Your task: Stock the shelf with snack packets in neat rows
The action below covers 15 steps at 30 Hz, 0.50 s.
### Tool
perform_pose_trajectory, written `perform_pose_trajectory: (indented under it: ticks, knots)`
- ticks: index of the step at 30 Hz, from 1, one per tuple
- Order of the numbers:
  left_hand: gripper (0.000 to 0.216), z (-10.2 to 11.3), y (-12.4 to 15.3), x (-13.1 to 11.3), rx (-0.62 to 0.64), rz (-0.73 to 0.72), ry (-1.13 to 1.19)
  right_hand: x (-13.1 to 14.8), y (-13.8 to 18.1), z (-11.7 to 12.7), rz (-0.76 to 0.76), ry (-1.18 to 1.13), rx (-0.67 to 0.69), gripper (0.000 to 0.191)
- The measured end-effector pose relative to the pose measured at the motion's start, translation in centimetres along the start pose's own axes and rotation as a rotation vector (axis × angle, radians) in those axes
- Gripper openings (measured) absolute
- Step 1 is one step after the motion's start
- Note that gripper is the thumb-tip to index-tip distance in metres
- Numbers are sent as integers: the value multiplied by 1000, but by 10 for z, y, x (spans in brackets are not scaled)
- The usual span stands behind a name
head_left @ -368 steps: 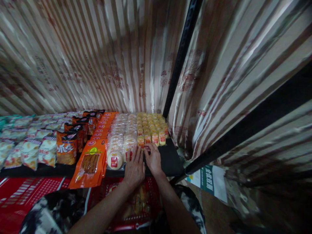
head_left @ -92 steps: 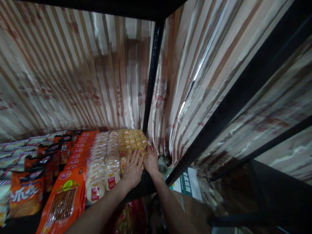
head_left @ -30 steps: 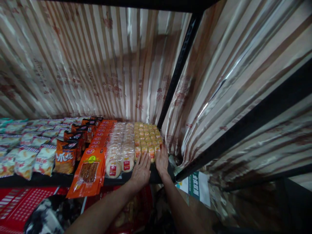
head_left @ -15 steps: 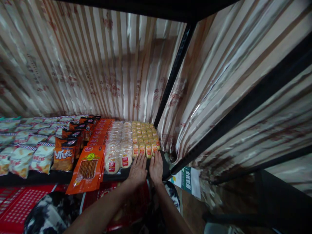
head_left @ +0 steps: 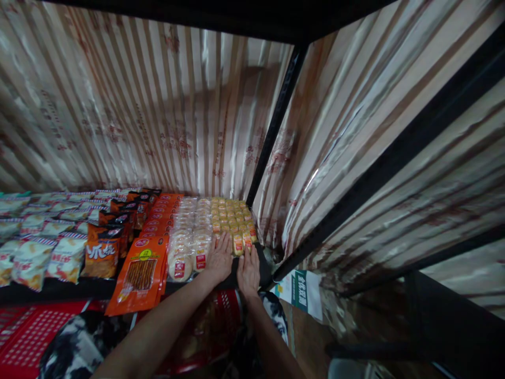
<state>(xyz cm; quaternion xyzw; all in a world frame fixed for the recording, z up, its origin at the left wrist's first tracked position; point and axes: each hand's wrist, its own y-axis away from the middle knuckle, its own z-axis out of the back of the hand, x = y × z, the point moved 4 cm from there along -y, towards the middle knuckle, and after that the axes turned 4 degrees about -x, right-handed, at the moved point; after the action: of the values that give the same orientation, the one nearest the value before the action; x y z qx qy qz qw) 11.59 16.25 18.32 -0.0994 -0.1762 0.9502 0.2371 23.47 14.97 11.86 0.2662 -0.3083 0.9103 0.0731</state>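
Observation:
My left hand (head_left: 220,259) lies flat with its fingers stretched forward, over the front of the small yellow wrapped snack cakes (head_left: 232,217). It covers some of the front row. My right hand (head_left: 248,271) is open too, its fingertips at the front faces of the cakes on the right. Both hands hold nothing. Just left of my left hand stand two rows of round pale pastries (head_left: 180,266) in clear wrap with red labels. Farther left is a row of orange snack packets (head_left: 138,276) with brown sticks showing through a window.
Orange-and-black snack bags (head_left: 101,252) and white snack bags (head_left: 67,258) fill the shelf's left part. A black post (head_left: 276,123) rises at the back right corner, before striped sheeting (head_left: 189,116). A red basket (head_left: 31,337) stands below left.
My left hand has moved forward and slightly left, now covering part of the front row of cakes. My right hand stays at the front faces. The view has shifted slightly.

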Motion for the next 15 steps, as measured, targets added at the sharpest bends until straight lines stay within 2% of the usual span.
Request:
perform_pose_trajectory:
  ticks: [8, 15]
  knots:
    - [55, -10, 2, 0, 21, -22, -7, 1, 1, -3, 38, 36, -17, 55]
    - [56, -8, -2, -4, 84, 12, 15, 5, 4, -1, 53, 53, -22, 52]
